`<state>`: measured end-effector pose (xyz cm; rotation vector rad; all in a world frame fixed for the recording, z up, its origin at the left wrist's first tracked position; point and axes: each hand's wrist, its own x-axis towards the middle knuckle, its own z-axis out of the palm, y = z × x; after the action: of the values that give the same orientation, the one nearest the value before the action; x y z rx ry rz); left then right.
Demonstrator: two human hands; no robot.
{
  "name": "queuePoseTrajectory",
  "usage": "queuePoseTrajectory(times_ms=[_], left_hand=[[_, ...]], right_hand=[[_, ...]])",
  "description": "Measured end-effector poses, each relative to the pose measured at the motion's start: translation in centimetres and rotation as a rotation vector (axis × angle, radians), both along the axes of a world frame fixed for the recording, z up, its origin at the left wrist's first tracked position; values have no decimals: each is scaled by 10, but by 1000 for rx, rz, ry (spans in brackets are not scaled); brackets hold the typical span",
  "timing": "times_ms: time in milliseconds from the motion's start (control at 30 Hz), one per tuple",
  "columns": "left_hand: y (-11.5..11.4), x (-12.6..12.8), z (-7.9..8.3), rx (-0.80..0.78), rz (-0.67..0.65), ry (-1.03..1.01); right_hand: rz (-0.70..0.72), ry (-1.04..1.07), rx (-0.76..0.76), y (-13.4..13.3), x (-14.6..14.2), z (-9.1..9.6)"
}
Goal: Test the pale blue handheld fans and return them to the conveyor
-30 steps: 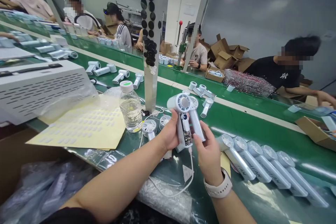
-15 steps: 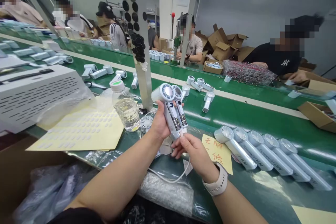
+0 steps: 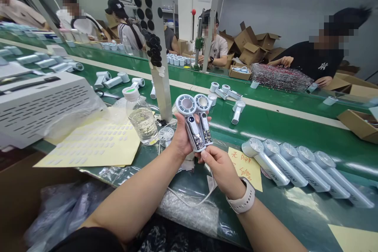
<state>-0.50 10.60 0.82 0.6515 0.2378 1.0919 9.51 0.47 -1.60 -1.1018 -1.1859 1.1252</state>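
My left hand (image 3: pixel 180 138) grips two white handheld fans (image 3: pixel 195 120) side by side, heads up, with their dark display strips facing me. My right hand (image 3: pixel 220 167) is closed just below their handle ends, fingers at the bases, where a white cable (image 3: pixel 203 197) hangs down toward my lap. A white watch (image 3: pixel 242 201) is on my right wrist. A row of several finished fans (image 3: pixel 295 167) lies on the green belt to the right.
A water bottle (image 3: pixel 141 116) stands left of my hands beside yellow sticker sheets (image 3: pixel 94 145) and a white perforated machine (image 3: pixel 38 98). A yellow handwritten note (image 3: pixel 245 163) lies on the bench. Loose fans (image 3: pixel 230 100) rest on the conveyor (image 3: pixel 280 130). Other people work across the line, with cardboard boxes behind.
The two fans were turned and brought side by side in my left hand. My right hand dropped from the handles to their bases. The view shifted slightly.
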Motion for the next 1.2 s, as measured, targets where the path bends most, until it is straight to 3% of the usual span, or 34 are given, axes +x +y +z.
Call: queuePoseTrajectory(times_ms=[333, 533, 700, 900, 1033, 1200], left_hand=[[-7, -1, 5, 43, 37, 30], [1, -6, 7, -114, -6, -76], [0, -6, 6, -11, -50, -56], [-9, -5, 11, 143, 75, 80], [-10, -4, 11, 128, 91, 110], [-7, -3, 8, 45, 34, 73]], right_hand=[[-31, 10, 18, -2, -3, -1], [-1, -65, 158, -5, -5, 5], [-132, -30, 15, -3, -3, 6], [-121, 175, -112, -4, -8, 4], [-121, 221, -133, -2, -9, -1], [-130, 72, -67, 3, -4, 4]])
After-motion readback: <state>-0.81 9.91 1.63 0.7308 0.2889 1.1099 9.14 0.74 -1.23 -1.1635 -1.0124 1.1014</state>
